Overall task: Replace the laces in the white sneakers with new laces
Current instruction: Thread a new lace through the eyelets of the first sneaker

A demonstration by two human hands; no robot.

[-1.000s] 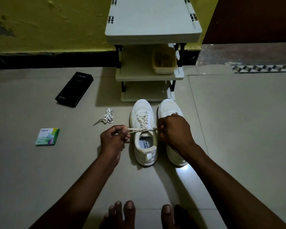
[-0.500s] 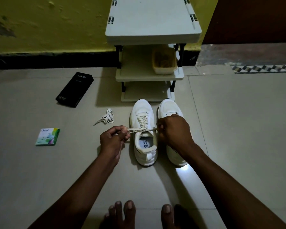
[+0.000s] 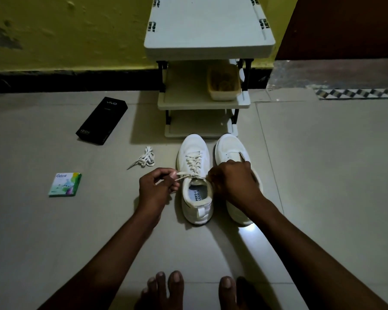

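Note:
Two white sneakers stand side by side on the floor, toes pointing away. The left sneaker carries a cream lace crossed up its front. My left hand pinches one lace end just left of the shoe's top eyelets. My right hand pinches the other end at the right top eyelets and covers much of the right sneaker, whose front shows no lace. A bundled white lace lies on the floor left of the shoes.
A white three-tier rack stands against the yellow wall just beyond the shoes, with a tub on its middle shelf. A black phone box and a small green packet lie at left. My bare toes show at the bottom edge.
Both hands hold the same lace ends as before; the lace stays stretched across the left sneaker's top. Hardly anything has moved.

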